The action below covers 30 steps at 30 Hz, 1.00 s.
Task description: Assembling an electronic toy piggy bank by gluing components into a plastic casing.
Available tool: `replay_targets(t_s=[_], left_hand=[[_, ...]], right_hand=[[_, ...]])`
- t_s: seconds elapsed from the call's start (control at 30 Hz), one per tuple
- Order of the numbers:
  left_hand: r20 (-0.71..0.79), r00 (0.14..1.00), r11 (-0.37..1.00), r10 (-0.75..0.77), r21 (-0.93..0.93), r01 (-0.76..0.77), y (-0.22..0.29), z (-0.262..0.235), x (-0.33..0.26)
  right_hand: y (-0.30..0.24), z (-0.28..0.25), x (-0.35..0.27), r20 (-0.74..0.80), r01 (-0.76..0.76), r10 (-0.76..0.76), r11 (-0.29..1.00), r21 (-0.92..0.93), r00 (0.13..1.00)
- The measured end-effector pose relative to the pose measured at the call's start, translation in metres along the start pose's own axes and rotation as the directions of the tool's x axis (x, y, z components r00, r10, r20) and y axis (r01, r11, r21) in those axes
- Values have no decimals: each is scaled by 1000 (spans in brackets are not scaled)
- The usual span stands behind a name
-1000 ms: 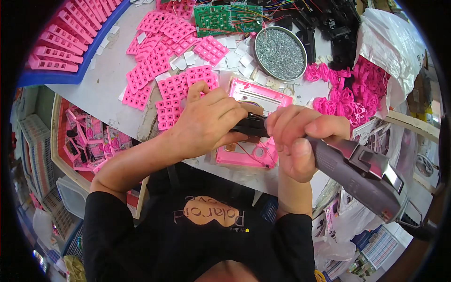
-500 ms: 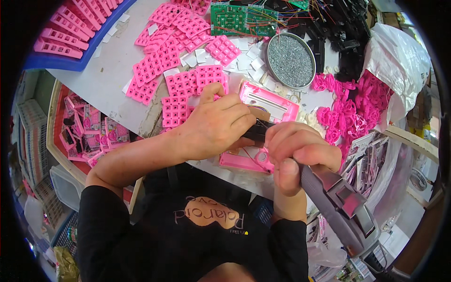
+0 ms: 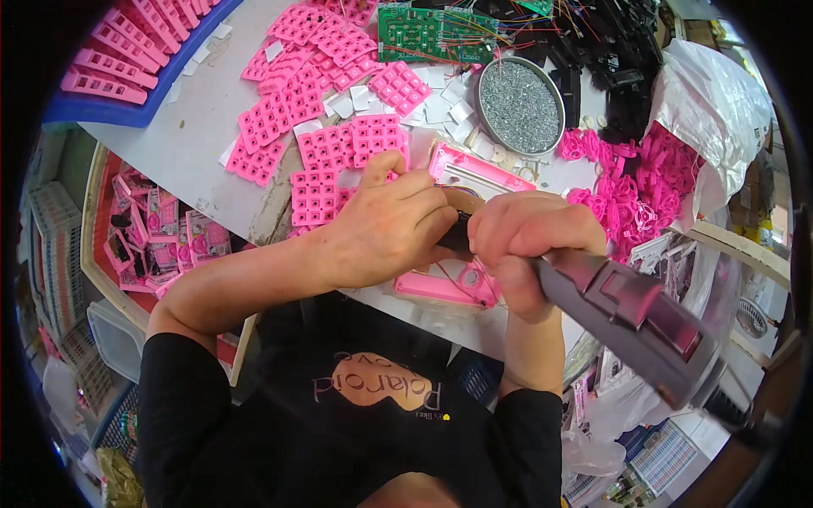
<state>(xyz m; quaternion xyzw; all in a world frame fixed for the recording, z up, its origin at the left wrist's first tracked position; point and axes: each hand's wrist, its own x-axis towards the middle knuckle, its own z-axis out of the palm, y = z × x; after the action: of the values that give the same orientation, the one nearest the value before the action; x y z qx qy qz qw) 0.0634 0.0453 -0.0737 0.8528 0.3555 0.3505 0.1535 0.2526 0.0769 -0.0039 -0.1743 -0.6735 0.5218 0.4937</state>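
The step in hand appears to be the application of a grey-purple power tool (image 3: 631, 317) to a black part (image 3: 458, 237), which is held over open pink housing (image 3: 445, 290). The tool's tip is hidden by the right hand (image 3: 532, 245), so contact with the black part cannot be confirmed. For this work, steady support of the black part and alignment of the tip are judged to be required before pressure is applied; if alignment is poor, the tip could slip.

The black part is located between the two hands, near the tabletop's (image 3: 199, 161) near edge. It is pinched between the thumb and fingers of the left hand (image 3: 394, 220); its right end is covered by the right hand. The fingers of the right hand are clenched around the front of the power tool, whose body is extended past the tabletop's right edge.

The pink housing is seen on the near and far sides of the hands; its middle is covered. A brown piece (image 3: 464, 200) is exposed just beyond the black part. Pink gridded pieces (image 3: 315, 197) are laid left of the housing. A round dish (image 3: 562, 114), filled with small metal pieces (image 3: 519, 106), is placed toward the far edge.
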Motion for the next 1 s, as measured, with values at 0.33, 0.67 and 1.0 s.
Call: replay_targets(t_s=[0.33,0.67,1.0], left_hand=[[62,998,999,-34,15,33,5,-8,1],[170,956,948,-237,-174,266,-4,-11,1],[108,939,916,-326,-208,342,3,2,-1]], right_hand=[[-20,-45,-47,-195,-573,539,771,-278,819],[-2,-49,-61,51,-111,237,620,-777,970],[6,-75,0,-314,-725,787,230,-650,531]])
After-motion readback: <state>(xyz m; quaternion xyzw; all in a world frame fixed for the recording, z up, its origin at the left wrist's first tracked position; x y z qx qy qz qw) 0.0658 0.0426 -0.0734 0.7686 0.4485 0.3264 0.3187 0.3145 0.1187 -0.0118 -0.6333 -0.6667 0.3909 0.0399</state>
